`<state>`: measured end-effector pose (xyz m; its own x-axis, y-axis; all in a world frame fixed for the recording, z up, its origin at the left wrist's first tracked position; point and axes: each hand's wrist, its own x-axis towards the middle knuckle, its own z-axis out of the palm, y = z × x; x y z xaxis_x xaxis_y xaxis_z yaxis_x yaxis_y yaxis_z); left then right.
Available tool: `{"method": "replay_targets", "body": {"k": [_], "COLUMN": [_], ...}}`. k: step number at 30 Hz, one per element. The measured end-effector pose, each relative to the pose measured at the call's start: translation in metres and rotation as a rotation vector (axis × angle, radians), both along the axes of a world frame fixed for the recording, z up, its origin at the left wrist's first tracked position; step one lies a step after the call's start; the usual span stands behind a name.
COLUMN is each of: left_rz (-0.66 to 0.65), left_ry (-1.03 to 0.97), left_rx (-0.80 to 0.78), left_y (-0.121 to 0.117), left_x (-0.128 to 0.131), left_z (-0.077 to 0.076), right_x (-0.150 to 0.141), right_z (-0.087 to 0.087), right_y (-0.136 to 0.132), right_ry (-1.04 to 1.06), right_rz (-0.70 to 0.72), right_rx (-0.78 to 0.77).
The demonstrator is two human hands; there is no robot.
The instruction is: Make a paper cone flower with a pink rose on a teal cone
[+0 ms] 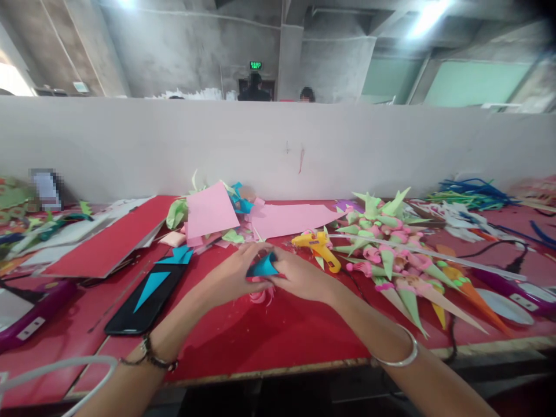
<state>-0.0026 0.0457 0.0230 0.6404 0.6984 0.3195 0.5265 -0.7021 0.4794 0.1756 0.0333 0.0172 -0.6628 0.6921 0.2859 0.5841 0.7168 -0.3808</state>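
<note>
My left hand (232,272) and my right hand (302,277) meet over the red table (269,336), both pinched on a small blue paper cone (263,266). A pink curled paper piece (259,296) lies on the table just under my hands. A yellow glue gun (320,248) rests right behind my right hand. A black phone (145,298) with a blue paper triangle (150,288) on it lies to the left of my left forearm.
A heap of finished paper cones (399,260) in green, pink and orange fills the right side. Pink sheets (211,211) and scraps lie behind my hands, a red board (108,243) at left. A grey partition wall (278,145) backs the table. Purple tools (30,315) sit at both edges.
</note>
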Motion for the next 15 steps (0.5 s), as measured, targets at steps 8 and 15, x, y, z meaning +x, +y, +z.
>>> {"method": "replay_targets", "body": {"k": [8, 15], "left_rz": [-0.045, 0.019], "left_ry": [0.270, 0.316], "left_rx": [0.035, 0.129], "left_y": [0.008, 0.018], "left_x": [0.000, -0.007], "left_z": [0.004, 0.011], "right_x": [0.001, 0.008], "right_z": [0.001, 0.019], "right_y": [-0.005, -0.008], "right_ry": [-0.265, -0.105], "right_rz": [-0.079, -0.075], "right_rx": [0.168, 0.148]}}
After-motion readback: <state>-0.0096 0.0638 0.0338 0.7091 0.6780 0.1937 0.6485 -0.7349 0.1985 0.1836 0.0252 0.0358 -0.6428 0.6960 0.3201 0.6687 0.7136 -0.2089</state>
